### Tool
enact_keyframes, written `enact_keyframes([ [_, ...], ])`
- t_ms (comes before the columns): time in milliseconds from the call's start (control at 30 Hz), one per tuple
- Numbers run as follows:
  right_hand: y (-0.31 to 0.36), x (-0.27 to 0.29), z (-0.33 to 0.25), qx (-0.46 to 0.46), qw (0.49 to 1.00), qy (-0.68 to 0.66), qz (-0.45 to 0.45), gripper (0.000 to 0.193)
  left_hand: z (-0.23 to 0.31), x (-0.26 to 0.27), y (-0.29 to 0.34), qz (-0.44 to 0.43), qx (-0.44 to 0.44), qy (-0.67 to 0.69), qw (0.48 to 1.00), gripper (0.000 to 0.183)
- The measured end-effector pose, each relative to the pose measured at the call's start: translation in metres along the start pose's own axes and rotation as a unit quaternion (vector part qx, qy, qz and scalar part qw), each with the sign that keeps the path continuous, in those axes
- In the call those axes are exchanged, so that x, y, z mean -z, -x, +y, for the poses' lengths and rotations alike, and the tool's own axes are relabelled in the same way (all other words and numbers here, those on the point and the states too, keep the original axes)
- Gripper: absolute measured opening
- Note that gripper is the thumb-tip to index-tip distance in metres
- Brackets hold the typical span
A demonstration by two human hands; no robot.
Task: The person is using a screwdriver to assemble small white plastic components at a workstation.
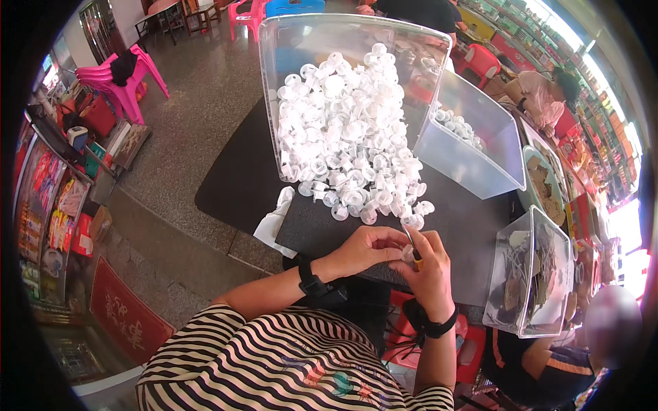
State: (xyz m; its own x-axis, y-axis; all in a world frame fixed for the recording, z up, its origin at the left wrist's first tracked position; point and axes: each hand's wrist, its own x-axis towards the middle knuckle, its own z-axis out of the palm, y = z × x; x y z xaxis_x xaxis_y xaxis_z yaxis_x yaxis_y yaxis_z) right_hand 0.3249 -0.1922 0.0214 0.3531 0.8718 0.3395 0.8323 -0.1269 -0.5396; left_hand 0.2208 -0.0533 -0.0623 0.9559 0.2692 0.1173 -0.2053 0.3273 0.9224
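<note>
Just in front of the near edge of the pile, my left hand (370, 248) is closed in a pinch on a small white plastic piece (408, 253). Close against it, my right hand (430, 270) is curled around a slim tool (417, 260) with a thin dark tip and a bit of yellow; its exact kind is mostly covered by the fingers. Beyond both hands, many small white plastic parts with clear round ends (343, 130) spill from a clear plastic bin (273, 103), tipped toward me, onto the dark tabletop (460, 240).
A second translucent bin (473, 168) holding similar parts stands to the right. Nearer, a clear box (495, 301) contains thin strips and brownish pieces. White paper (275, 222) lies at the table's left corner. People sit at the right; pink chairs (123, 82) stand far left.
</note>
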Motion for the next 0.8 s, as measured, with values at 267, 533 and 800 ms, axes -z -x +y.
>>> enact_keyframes([
  [267,0.014,-0.009,0.027,-0.145,0.956,-0.250,0.050,0.042,0.002,-0.001,0.001,0.009,-0.001,0.039,0.999,0.029],
  [533,0.013,-0.012,0.032,-0.156,0.968,-0.194,0.035,0.013,0.005,-0.009,0.003,0.021,-0.011,0.058,0.998,0.033],
  [800,0.000,-0.007,0.026,-0.242,0.913,-0.326,0.041,0.009,-0.003,0.000,-0.003,0.063,0.026,0.065,0.996,0.027],
])
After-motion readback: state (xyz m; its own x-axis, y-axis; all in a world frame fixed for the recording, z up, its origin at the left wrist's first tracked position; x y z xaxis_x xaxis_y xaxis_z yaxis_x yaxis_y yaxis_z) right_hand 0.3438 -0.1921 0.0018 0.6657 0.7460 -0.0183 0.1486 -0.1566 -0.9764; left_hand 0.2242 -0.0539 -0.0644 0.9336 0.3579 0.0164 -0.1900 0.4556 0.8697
